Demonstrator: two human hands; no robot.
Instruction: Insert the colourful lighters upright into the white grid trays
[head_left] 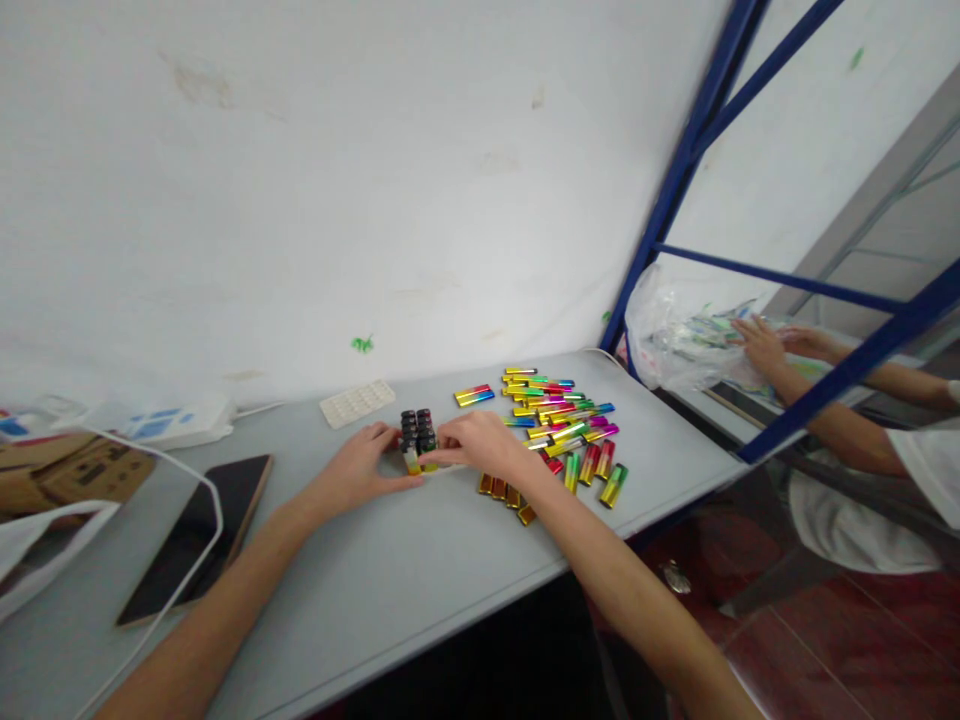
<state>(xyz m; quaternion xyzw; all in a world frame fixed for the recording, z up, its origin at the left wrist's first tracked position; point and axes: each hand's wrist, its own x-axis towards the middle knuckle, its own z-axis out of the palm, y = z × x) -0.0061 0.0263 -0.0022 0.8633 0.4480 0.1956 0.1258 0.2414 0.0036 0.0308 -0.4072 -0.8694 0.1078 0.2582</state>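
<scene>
Several lighters [409, 430] with black tops stand upright in a tight block between my hands. A pale edge [444, 469] shows under them, which looks like a holder tray, mostly hidden. My left hand [363, 466] spans the block's left side, with fingers bent at the back corner and the thumb along the front edge. From the right, my right hand [480, 445] has thumb and finger closed at the front lighters; its grip is partly hidden. To its right lies a spread pile of shiny multicoloured metallic lighter sleeves or bodies [566, 435].
Against the wall lies a white gridded tray [358, 403]. A dark phone or tablet [199, 535], white cable [214, 490], cardboard box [67, 470] and power strip [176, 420] occupy the left. Blue frame bars [675, 190] rise at right; beyond them another person's hands [765, 345] touch clear plastic bags [667, 335].
</scene>
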